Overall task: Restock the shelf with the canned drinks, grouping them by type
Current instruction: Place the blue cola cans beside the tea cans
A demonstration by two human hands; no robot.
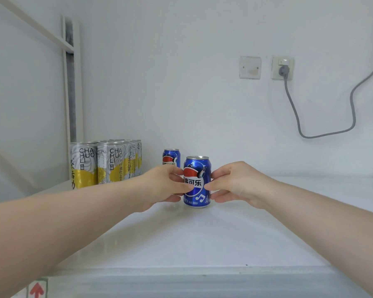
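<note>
A blue cola can (197, 168) stands upright on the white shelf (192, 237), near its middle. My left hand (164, 186) grips its left side, thumb across the label. My right hand (235, 182) grips its right side with thumb and fingertips. A second blue cola can (171, 157) stands upright just behind and to the left, partly hidden by my left hand. Several tall grey-and-yellow tea cans (105, 162) stand grouped at the shelf's back left corner.
A white upright post (72, 82) rises behind the tea cans. On the back wall are a blank plate (250, 67) and a socket (283, 68) with a grey cable (323, 135) hanging in a loop. A red arrow label (37, 290) sits below the shelf's front edge.
</note>
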